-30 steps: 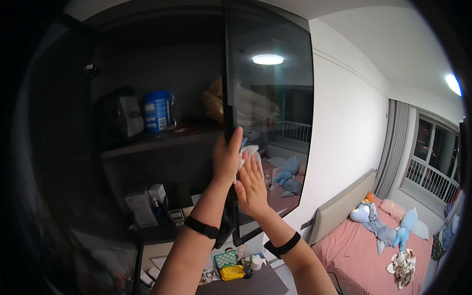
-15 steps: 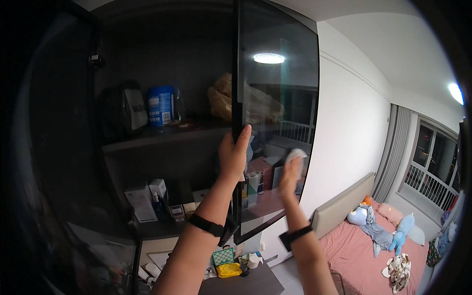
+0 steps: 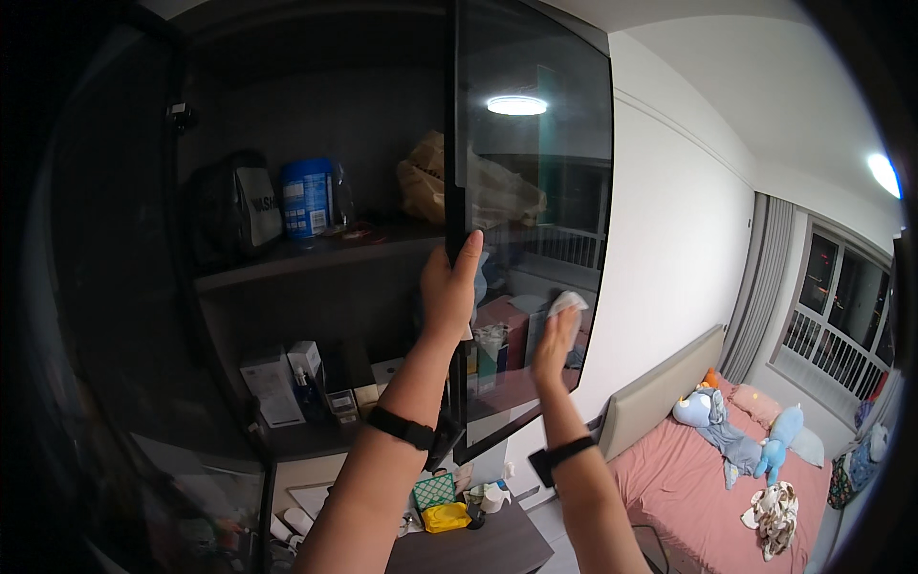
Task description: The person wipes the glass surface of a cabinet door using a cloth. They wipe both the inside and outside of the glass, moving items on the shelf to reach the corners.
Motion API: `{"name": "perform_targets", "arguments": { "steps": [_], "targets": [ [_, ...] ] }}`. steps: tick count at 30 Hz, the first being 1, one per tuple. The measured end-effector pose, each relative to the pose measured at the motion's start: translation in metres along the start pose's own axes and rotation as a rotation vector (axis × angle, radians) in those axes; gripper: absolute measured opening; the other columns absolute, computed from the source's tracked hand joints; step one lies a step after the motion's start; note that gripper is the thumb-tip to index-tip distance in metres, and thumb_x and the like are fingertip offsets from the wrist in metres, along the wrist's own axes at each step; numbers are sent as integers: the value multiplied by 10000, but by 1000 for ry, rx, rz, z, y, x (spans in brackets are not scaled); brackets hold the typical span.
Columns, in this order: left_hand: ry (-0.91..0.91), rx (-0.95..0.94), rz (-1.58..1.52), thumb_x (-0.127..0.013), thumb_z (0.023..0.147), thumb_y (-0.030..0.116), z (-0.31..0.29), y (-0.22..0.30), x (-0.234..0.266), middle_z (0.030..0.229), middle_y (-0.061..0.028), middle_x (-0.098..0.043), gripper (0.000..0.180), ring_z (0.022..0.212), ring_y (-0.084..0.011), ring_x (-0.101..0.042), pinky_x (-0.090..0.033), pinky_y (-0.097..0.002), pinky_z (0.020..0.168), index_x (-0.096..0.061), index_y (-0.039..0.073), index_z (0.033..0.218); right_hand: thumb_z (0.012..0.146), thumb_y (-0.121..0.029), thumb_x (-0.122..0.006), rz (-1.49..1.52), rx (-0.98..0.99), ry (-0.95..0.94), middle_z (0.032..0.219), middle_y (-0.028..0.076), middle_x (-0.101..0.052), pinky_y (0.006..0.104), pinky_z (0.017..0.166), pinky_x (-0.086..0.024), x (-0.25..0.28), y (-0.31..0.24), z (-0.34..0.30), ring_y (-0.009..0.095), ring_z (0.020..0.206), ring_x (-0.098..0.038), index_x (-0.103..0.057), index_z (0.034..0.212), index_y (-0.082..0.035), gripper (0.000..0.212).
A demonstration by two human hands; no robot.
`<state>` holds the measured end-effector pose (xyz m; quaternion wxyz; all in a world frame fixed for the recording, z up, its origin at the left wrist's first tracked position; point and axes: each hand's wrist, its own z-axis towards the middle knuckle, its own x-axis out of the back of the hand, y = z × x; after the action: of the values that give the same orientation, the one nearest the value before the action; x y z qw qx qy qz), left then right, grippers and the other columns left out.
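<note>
White crumpled wipe (image 3: 571,300) at right hand (image 3: 551,348), flat glass door (image 3: 531,239).

A blue canister (image 3: 307,203) is standing just beside a dark bag (image 3: 234,206). A light-blue plush toy (image 3: 782,440) is lying on a pink-covered bed (image 3: 660,478), near crumpled brown-and-white fabric (image 3: 775,517). A grey curtain (image 3: 762,277) is hanging beside the window (image 3: 846,287); a ceiling lamp (image 3: 885,176) is glowing.

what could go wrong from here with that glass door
The glass door might swing if the left hand loosens on its edge while the right hand presses.
The white cloth could slip from under the right fingers, perhaps leaving smudges.
The door's edge might pinch the left hand if it swung shut.
</note>
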<state>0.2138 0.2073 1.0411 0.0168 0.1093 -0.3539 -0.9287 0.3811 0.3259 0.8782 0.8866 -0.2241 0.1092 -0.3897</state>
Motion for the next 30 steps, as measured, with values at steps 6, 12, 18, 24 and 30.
{"name": "perform_targets", "arguments": {
  "steps": [6,12,18,24,30],
  "targets": [
    [4,-29,-23,-573,846,463,-3,5,-9,739,-37,-552,465,692,-102,-475,-381,-250,644,-563,0,814,927,-233,-369,29,178,-132,1419,246,-247,434,1074,-151,34,-101,-16,442,1322,-170,-340,1313,33,470],
    [128,20,-82,-411,937,394,-34,-25,-6,843,-107,-594,465,803,-183,-537,-405,-292,743,-557,-47,924,881,-104,-425,102,436,-99,1400,197,-322,442,1057,-216,31,-147,38,421,1294,-262,-420,1270,7,405],
    [70,276,-44,-333,917,528,-67,-82,25,1157,-150,-551,656,1067,-238,-504,-360,-288,917,-525,-55,1146,815,-80,-478,167,548,-369,1347,189,-397,477,1042,-249,36,-113,-58,410,1252,-342,-477,1210,-23,399],
    [88,423,-79,-269,957,433,-128,-119,17,1221,-214,-500,601,1130,-294,-467,-312,-307,978,-473,-86,1181,802,-84,-536,15,478,-421,1324,153,-442,450,1029,-301,59,-62,-134,366,1217,-410,-540,1128,-26,331],
    [119,411,-395,-310,950,395,-150,-157,38,1172,-74,-539,496,1069,-194,-503,-361,-297,944,-477,16,1223,797,-41,-497,154,431,-357,1337,199,-403,466,1050,-247,44,-113,-70,422,1243,-339,-447,1252,3,460]
  ]
}}
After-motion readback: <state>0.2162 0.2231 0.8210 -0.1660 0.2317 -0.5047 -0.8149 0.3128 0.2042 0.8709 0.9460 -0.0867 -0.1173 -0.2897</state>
